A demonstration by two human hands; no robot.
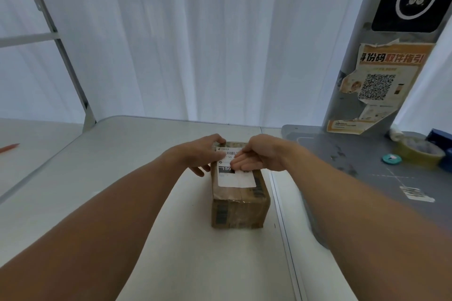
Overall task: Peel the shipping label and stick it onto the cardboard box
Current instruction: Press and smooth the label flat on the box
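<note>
Label (236,173) lies atop the box (239,205), long axis running near-far, right hand (259,156) flat on its far half, left hand (199,154) spread against the box's left edge.

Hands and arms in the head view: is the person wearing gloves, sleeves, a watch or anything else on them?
Nothing worn shows. The left hand and right hand are bare, without gloves, and no rings are visible. Both forearms are bare from the wrists to the frame's bottom edge: no sleeves, watch, bracelet or wristband can be seen.
</note>
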